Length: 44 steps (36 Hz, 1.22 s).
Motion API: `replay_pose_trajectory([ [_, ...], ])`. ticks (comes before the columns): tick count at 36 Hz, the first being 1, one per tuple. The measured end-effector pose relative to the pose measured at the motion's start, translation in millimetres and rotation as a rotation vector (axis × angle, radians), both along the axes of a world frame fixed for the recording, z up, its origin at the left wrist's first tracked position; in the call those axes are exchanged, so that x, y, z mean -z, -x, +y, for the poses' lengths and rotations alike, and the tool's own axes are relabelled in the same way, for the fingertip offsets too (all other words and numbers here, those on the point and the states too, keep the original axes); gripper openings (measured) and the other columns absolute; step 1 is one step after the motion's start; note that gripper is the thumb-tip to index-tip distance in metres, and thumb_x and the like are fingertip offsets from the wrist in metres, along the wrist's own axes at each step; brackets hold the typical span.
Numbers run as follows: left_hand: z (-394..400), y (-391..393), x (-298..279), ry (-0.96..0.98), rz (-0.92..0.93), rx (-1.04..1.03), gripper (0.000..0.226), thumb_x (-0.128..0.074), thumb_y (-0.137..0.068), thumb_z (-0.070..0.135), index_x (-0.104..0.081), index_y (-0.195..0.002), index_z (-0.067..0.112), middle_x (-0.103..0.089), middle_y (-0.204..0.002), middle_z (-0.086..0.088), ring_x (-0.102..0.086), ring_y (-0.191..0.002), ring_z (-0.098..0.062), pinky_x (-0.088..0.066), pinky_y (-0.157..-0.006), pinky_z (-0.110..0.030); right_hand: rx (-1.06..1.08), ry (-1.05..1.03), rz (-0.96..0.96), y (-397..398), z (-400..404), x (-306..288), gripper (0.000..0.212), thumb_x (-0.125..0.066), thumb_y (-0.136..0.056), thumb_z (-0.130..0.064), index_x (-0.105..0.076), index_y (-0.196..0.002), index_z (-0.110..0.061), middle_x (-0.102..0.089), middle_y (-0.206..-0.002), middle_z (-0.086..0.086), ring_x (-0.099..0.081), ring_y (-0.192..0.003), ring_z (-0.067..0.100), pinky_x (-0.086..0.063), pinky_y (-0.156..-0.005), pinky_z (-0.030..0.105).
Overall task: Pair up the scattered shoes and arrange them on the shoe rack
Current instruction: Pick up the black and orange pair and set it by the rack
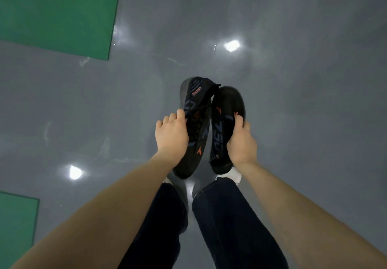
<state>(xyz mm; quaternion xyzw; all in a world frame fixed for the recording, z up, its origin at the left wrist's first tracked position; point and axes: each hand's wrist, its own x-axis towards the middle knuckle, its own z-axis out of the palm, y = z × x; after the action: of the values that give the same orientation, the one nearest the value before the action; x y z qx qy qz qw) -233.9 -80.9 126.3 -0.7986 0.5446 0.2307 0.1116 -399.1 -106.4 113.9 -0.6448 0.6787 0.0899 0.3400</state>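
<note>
Hands (171, 134) & (240, 143) grip black shoes (196, 109), (226, 109), prob. a pair.

Two black sneakers (211, 126) — orange-accented — held side by side

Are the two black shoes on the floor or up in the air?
Up in the air. The left hand grips one black shoe, the right hand grips the other shoe, above the grey floor.

Head view, seemingly straight down, close.
</note>
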Motion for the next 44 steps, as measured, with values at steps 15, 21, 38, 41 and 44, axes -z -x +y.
replay_pose_trajectory([
  [15,-76,65,-221,0.173,-0.016,0.123,0.022,-0.032,-0.102,0.017,-0.043,-0.119,0.009,-0.059,-0.108,-0.009,-0.055,-0.102,-0.028,-0.036,-0.085,-0.032,0.177,0.155,0.011,60,-51,-230,0.057,-0.045,-0.087,-0.001,-0.029,-0.139,-0.019,-0.045,-0.117,0.013,-0.057,-0.087,0.034,-0.043,-0.066,0.039],
  [21,-95,93,-295,0.288,0.035,0.209,0.020,-0.034,-0.101,0.016,-0.045,-0.115,0.009,-0.060,-0.104,-0.008,-0.056,-0.098,-0.028,-0.036,-0.083,-0.032,0.260,0.210,0.048,93,-55,-308,0.063,-0.042,-0.088,0.000,-0.023,-0.144,-0.022,-0.047,-0.118,0.013,-0.055,-0.083,0.032,-0.041,-0.067,0.037],
  [38,-89,207,-500,0.489,0.233,0.716,0.023,-0.029,-0.103,0.019,-0.049,-0.108,0.007,-0.062,-0.108,-0.009,-0.057,-0.099,-0.028,-0.035,-0.083,-0.031,0.696,0.470,0.119,186,30,-518,0.077,-0.037,-0.091,-0.001,-0.007,-0.147,-0.043,-0.044,-0.101,0.007,-0.049,-0.065,0.026,-0.041,-0.059,0.035],
  [41,-74,237,-527,0.503,0.267,0.832,0.024,-0.030,-0.103,0.020,-0.048,-0.108,0.006,-0.062,-0.109,-0.011,-0.058,-0.100,-0.030,-0.036,-0.083,-0.032,0.793,0.504,0.137,207,59,-547,0.075,-0.035,-0.091,-0.001,-0.009,-0.147,-0.044,-0.041,-0.097,0.005,-0.048,-0.064,0.025,-0.038,-0.054,0.032],
  [44,-55,269,-549,0.488,0.320,0.926,0.023,-0.030,-0.103,0.020,-0.048,-0.108,0.006,-0.063,-0.108,-0.011,-0.058,-0.099,-0.030,-0.036,-0.083,-0.033,0.887,0.530,0.175,233,89,-571,0.074,-0.034,-0.092,-0.001,-0.010,-0.148,-0.043,-0.041,-0.097,0.005,-0.046,-0.062,0.024,-0.034,-0.049,0.030],
])
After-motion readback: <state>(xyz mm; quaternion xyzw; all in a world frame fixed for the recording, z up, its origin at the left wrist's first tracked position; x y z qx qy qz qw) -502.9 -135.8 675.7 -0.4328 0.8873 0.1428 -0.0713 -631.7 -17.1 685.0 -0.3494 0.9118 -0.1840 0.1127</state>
